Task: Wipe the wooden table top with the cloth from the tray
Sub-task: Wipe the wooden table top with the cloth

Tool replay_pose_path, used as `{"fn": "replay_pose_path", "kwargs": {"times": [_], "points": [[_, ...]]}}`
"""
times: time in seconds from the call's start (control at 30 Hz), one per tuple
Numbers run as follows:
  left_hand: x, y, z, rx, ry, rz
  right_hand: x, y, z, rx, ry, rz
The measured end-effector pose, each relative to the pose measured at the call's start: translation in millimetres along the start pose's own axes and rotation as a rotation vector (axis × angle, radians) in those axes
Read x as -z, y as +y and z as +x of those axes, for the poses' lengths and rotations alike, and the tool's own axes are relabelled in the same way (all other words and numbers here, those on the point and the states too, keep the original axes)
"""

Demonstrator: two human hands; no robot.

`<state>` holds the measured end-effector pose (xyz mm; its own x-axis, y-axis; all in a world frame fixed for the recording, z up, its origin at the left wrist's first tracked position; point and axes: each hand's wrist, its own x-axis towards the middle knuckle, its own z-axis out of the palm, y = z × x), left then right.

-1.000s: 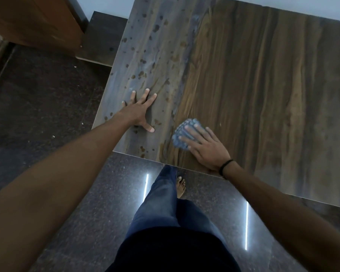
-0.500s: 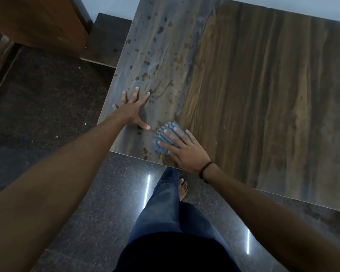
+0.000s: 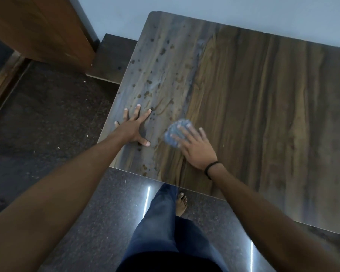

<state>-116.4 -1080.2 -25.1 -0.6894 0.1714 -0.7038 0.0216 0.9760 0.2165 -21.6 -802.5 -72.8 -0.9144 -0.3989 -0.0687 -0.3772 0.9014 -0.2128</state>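
The wooden table top (image 3: 263,107) fills the right of the view. Its left strip looks grey and dusty with dark spots; the rest shows clean brown grain. A bunched blue cloth (image 3: 174,132) lies near the front left of the top, at the border of the dusty strip. My right hand (image 3: 194,148) presses flat on the cloth, fingers spread over it, a black band on the wrist. My left hand (image 3: 133,128) rests flat on the dusty strip near the table's left edge, fingers apart, holding nothing. No tray is in view.
A dark polished stone floor (image 3: 57,134) lies left of and below the table. A wooden door (image 3: 37,26) stands at the upper left, with a dark step (image 3: 114,59) beside it. My legs in blue trousers (image 3: 165,222) stand at the table's front edge. A pale wall backs the table.
My right hand slid the cloth left toward the front edge, then back up and slightly right. My left hand stayed planted on the dusty strip.
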Motion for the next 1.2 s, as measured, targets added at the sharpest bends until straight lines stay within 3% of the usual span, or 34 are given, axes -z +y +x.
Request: {"fn": "replay_pose_path", "kwargs": {"times": [0.03, 0.07, 0.1, 0.2, 0.27, 0.33, 0.43, 0.47, 0.5, 0.6, 0.67, 0.7, 0.8, 0.83, 0.9, 1.0, 1.03, 1.07, 1.13, 1.17, 1.2], "points": [[-1, 0, 0, 0.002, 0.003, 0.001, 4, -6, 5, -0.186, 0.03, 0.049], [-1, -1, 0, 0.003, 0.01, 0.001, 3, -19, 6, -0.236, 0.058, 0.059], [-1, -2, 0, 0.004, 0.013, 0.004, -5, -33, 1, -0.144, 0.066, 0.037], [-2, -3, 1, 0.001, 0.008, 0.008, -19, -51, -36, 0.454, -0.062, -0.017], [-3, -4, 1, -0.006, 0.017, 0.002, -12, -30, -29, 0.589, -0.103, -0.054], [-2, -5, 2, -0.009, 0.022, 0.002, -3, -15, 1, 0.43, -0.116, -0.072], [-3, -7, 1, -0.017, 0.031, -0.007, 13, -17, 37, -0.096, -0.053, 0.063], [-4, -8, 1, -0.017, 0.032, -0.008, 11, -29, 36, -0.148, -0.015, 0.069], [-4, -8, 1, -0.015, 0.031, -0.01, 4, -42, 28, -0.093, -0.012, 0.046], [-4, -6, 1, -0.014, 0.03, -0.007, -15, -55, -21, 0.403, -0.121, -0.022], [-3, -4, 2, -0.015, 0.017, -0.008, -12, -32, -24, 0.564, -0.129, -0.095], [-3, -4, 3, -0.016, 0.019, -0.003, -8, -22, -16, 0.518, -0.122, -0.103], [3, -6, 2, -0.026, 0.01, 0.012, 2, -25, -1, 0.031, -0.056, -0.002], [7, -8, 1, -0.03, 0.016, 0.021, -2, -37, -3, -0.047, -0.026, 0.013], [15, -15, -1, -0.018, 0.03, 0.05, -15, -61, -19, 0.094, -0.021, 0.009], [23, -31, 0, 0.017, 0.042, 0.014, -14, -41, -23, 0.519, -0.078, -0.076], [23, -34, 1, 0.017, 0.041, 0.004, -9, -30, -11, 0.528, -0.09, -0.114], [23, -36, 1, 0.015, 0.038, 0.004, -4, -22, 2, 0.429, -0.088, -0.119], [23, -35, 2, 0.014, 0.033, -0.001, 4, -23, 18, 0.039, -0.04, -0.015], [24, -35, 2, 0.017, 0.038, -0.003, 5, -36, 18, -0.064, -0.012, 0.024], [24, -35, 2, 0.019, 0.043, -0.001, -1, -52, 13, -0.05, -0.001, 0.022]]}}
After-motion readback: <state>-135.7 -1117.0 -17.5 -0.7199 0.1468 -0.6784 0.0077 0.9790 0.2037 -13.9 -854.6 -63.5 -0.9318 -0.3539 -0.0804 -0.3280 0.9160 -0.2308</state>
